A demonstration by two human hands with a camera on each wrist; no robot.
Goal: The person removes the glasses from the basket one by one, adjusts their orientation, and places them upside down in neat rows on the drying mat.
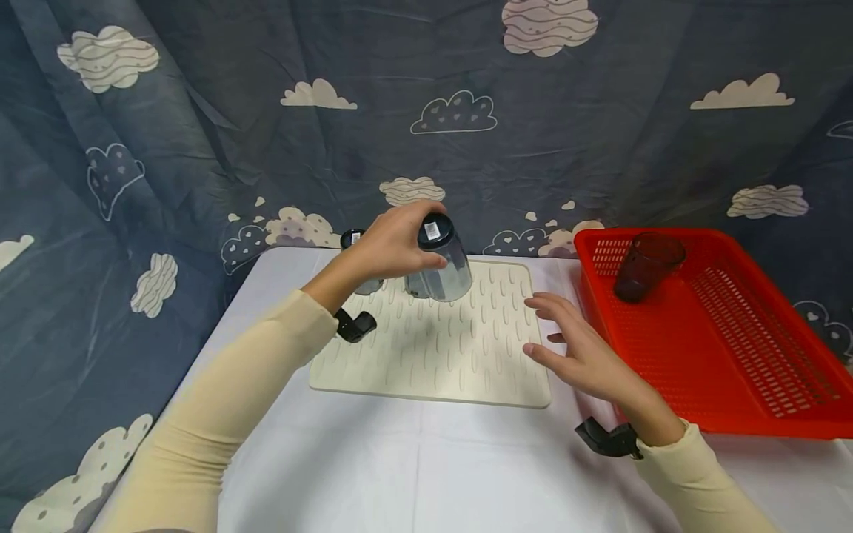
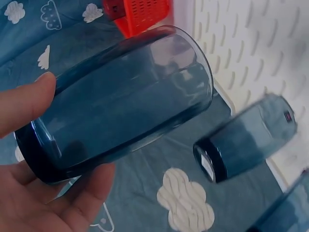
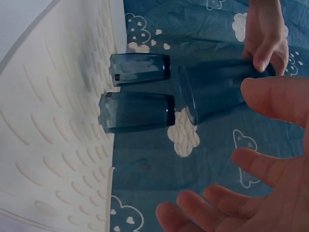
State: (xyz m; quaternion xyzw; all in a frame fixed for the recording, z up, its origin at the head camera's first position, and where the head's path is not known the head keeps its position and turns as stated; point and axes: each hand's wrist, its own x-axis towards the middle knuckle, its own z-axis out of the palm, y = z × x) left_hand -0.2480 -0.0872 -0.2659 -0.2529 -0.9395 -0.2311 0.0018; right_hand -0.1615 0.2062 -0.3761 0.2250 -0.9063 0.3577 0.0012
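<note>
Backdrop cloth [image 1: 373, 59], dark blue-grey, printed with pale clouds. White tablecloth [image 1: 373, 459], laid before it. Basket [image 1: 786, 427], red plastic, slotted, placed at the right. Mat [image 1: 426, 377], cream, rounded corners, patterned with raised elongated ridges, laid left of the basket. Left hand [image 1: 400, 240]: one glass is gripped near its base between thumb and fingers. Right hand [image 1: 586, 355]: nothing is held; thumb and fingers are spread apart, near the mat's right edge.

Held glass [image 1: 455, 274]: suspended above the mat, mouth downward and tilted. Transparent, blue-tinted in the wrist views; the sides are faceted and widened from a thick, dark base to a thin, smooth, round rim. Its wall is marked by pale reflections. Two further glasses, left glass [image 1: 369, 286] and middle glass [image 1: 418, 286], inverted on the mat's far part, the latter partly hidden by the held one. Basket glass [image 1: 649, 265], dark-looking, set in the basket's far left corner. Label [image 1: 432, 231], small, white, fixed to the held glass's base.
</note>
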